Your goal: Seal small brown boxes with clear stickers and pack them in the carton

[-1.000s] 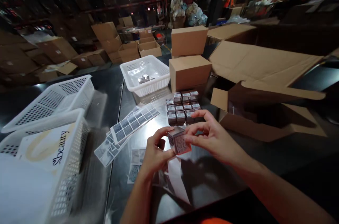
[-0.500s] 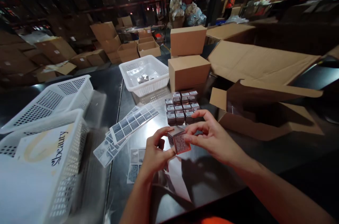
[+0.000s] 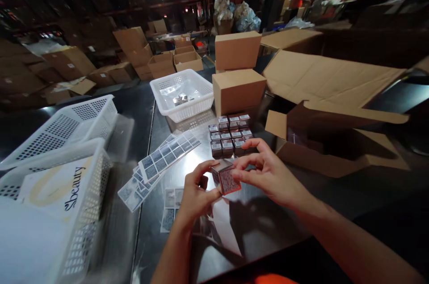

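A small box with a patterned, reddish-edged face is held up over the metal table. My left hand grips its left side between thumb and fingers. On its right side, the thumb and index finger of my right hand press at the upper edge; the other fingers are curled above. Just beyond stand several similar small boxes in rows, with barcode labels on top. Left of my hands lie overlapping sheets of printed stickers. Another sticker sheet is partly under my left forearm, and a pale sheet curls beneath the held box.
A white basket with silvery bits in clear plastic stands at the back. Cardboard boxes are stacked beside it. An open carton is at right. Further white baskets stand at left. People in orange vests are far behind.
Both hands and the small box stay almost still. In the background at upper right, a person in orange has shifted slightly.
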